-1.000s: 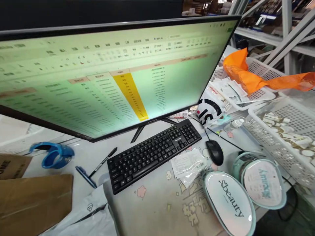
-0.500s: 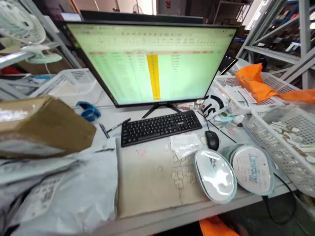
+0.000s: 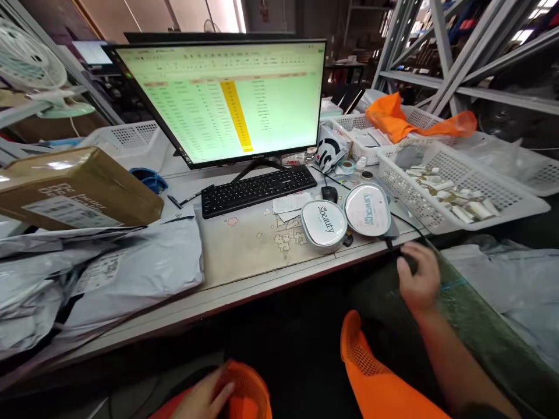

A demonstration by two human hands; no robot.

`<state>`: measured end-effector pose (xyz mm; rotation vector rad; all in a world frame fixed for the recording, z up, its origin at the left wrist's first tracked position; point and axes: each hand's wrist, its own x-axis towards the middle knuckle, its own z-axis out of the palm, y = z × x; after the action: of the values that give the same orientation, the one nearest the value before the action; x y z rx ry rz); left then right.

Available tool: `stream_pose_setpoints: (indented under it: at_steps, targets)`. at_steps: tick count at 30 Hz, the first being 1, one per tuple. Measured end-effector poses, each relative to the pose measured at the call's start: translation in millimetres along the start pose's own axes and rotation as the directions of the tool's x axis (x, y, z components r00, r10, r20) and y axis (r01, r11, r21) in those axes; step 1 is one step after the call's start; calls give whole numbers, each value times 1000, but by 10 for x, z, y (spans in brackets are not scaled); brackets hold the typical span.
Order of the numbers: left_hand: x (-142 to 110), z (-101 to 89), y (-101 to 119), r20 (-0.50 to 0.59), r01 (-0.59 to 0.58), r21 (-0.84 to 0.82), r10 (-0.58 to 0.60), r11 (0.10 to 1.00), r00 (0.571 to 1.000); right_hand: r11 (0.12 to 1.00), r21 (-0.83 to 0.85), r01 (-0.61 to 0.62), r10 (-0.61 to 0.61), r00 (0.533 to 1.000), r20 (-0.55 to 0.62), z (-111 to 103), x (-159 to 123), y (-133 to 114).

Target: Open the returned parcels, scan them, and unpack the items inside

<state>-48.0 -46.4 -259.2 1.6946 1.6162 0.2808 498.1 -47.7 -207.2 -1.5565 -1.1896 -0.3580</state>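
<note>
My right hand (image 3: 420,273) hovers off the desk's front right edge, its thumb and loosely bent fingers apart, with nothing visible between them. A black cable (image 3: 413,224) runs along the desk close to its fingertips. Low in the view, my left hand (image 3: 203,398) rests against orange mesh fabric (image 3: 251,384), its thumb and forefinger apart; motion blurs it and the frame cuts it off. Two rounded plastic cases with white labels, a left case (image 3: 324,224) and a right case (image 3: 367,209), sit on the desk ahead of my right hand.
A monitor (image 3: 279,105) stands behind a black keyboard (image 3: 257,192) and a mouse (image 3: 329,194). On the left lie a cardboard box (image 3: 82,192) and grey mailing bags (image 3: 144,262). A white basket (image 3: 463,174) of small pieces is at right, with orange fabric (image 3: 393,116) behind it.
The view has pulled back and swung right and down. Both my hands now show, as do more of the orange fabric below and the floor area. The desk things look unmoved.
</note>
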Motion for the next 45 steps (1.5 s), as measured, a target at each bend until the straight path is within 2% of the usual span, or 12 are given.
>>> stream_pose_setpoints:
  at_steps: [2, 5, 8, 11, 15, 19, 24, 26, 28, 34, 40, 45]
  targets:
    - [109, -91, 642, 77, -186, -109, 195, 976, 978, 996, -92, -4, 6, 1000, 22, 107, 665, 8]
    - [539, -48, 1837, -77, -495, -207, 490, 844, 868, 960, -223, -170, 226, 940, 254, 399, 1358, 142]
    - [1202, 165, 2831, -290, -470, -340, 384, 814, 877, 933, -236, -270, 351, 823, 446, 639, 1568, 257]
    - [1713, 394, 3307, -303, -441, -440, 333, 782, 893, 955, -17, -295, 265, 828, 494, 687, 1447, 284]
    - [1829, 563, 3295, -369, -463, -551, 295, 694, 882, 911, 297, -284, 133, 888, 440, 597, 1188, 188]
    - [1592, 405, 2883, -480, -558, -657, 289, 507, 828, 848, 430, -309, 157, 923, 352, 630, 1078, -79]
    - [1229, -371, 2019, -503, -428, -661, 58, 616, 862, 562, 492, -666, 173, 675, 717, 1068, 997, -584]
    - [1147, -726, 1732, -479, -321, -647, -41, 692, 877, 565, 423, -709, 86, 560, 824, 1298, 909, -793]
    - [1122, -990, 1552, -468, -237, -582, -82, 778, 880, 683, 402, -610, -27, 529, 848, 1486, 814, -962]
    - [1145, -1102, 1515, -384, -163, -106, 111, 981, 917, 952, 286, 107, -256, 791, 556, 1732, 1016, -878]
    - [1548, -1411, 1900, -271, -243, 284, 321, 928, 908, 948, -313, 62, 137, 806, 575, 2057, 1562, -337]
    - [2437, -1563, 2254, -445, -157, 398, 340, 904, 828, 932, -317, 175, 36, 826, 562, 2166, 1540, -197]
